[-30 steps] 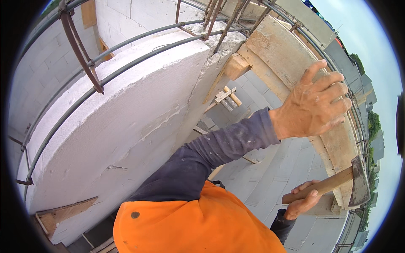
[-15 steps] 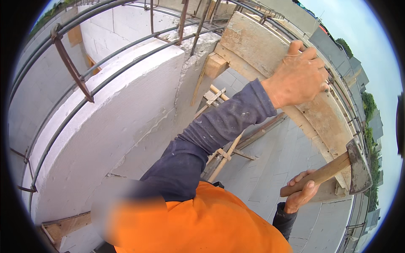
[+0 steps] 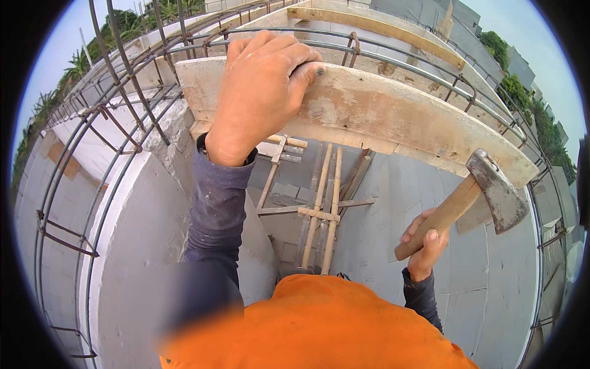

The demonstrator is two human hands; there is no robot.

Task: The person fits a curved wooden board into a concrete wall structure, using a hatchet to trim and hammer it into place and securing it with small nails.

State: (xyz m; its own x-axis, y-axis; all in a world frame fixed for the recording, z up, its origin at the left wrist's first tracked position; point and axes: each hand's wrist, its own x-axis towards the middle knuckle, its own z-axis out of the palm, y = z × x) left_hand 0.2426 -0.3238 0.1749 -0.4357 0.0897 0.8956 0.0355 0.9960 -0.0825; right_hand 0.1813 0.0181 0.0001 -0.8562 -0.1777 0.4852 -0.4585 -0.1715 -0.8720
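A long, weathered wooden plank (image 3: pixel 381 101) stands on edge across the gap between two pale block walls. My left hand (image 3: pixel 261 86) grips its upper edge near the left end, fingers over the top and thumb on the near face. In my right hand (image 3: pixel 427 246) is a hatchet (image 3: pixel 447 210), held by its wooden handle. The worn steel head points up and right, in front of the plank's right end. Whether the head touches the plank, I cannot tell.
Steel rebar cages (image 3: pixel 399 60) run behind the plank and along the left wall (image 3: pixel 138 246). Below, bamboo poles (image 3: pixel 322 209) stand with wooden crosspieces in the deep gap. Another timber board (image 3: pixel 378 34) lies farther back. Upright rebar rods (image 3: pixel 114 61) rise at the upper left.
The view has turned, so the plank lies more level across it. My left hand has shifted left along the plank's top edge. The hatchet stays in my right hand.
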